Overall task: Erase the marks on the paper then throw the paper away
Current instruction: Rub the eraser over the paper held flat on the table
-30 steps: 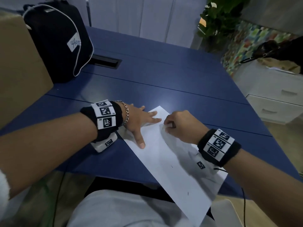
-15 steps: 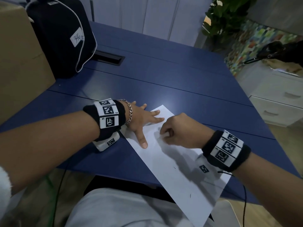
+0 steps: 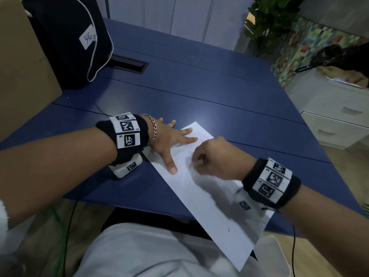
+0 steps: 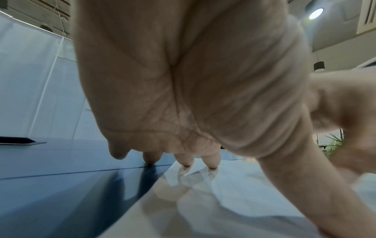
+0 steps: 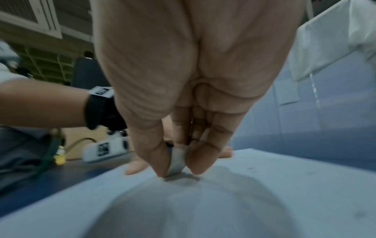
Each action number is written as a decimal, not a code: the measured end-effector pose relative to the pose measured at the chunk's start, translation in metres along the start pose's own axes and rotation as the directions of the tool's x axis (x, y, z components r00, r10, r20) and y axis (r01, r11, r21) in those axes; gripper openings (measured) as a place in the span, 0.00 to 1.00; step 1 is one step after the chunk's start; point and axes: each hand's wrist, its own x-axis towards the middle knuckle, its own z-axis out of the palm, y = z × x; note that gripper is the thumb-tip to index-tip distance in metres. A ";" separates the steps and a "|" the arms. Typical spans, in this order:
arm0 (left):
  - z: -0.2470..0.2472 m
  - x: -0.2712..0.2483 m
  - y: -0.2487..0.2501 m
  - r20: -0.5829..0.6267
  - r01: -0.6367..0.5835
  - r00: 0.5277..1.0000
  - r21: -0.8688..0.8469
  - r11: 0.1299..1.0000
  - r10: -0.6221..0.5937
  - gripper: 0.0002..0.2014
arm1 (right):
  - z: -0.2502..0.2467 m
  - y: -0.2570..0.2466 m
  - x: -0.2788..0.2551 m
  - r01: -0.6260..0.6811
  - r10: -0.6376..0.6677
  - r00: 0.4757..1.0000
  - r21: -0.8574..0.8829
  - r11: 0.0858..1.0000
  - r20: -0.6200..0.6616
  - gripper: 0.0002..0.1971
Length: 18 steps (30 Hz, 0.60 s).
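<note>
Lying on: the blue table (image 3: 199,92), a white sheet of paper (image 3: 209,200) set askew, its near corner hanging past the table's near edge over the person's lap
Paper surface: plain white, flat, a few short dark pencil marks scattered on it, one (image 3: 228,229) near the overhanging corner; faint grey smudging around the spot under the right hand
Paper far corner: reaches toward the middle of the table, pinned by the left hand
Left hand (image 3: 169,140): spread flat with fingers straight, index and middle fingertips (image 4: 211,161) and thumb pressing the paper's left edge, the other fingertips on the bare table beside it
Right hand (image 3: 217,156): curled into a pinch just right of the left hand, over the far half of the sheet
Eraser (image 5: 177,162): small pale block gripped between right thumb and fingers, its lower end touching the paper
Back left corner of table: dark backpack (image 3: 65,37) with a white tag, beside a brown cardboard box (image 3: 22,76)
</note>
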 end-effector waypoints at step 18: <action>-0.002 -0.002 0.001 0.009 -0.003 1.000 0.009 1.000 0.003 0.66 | 0.015 -0.037 -0.016 -0.016 0.014 0.999 -0.043 0.999 -0.048 0.08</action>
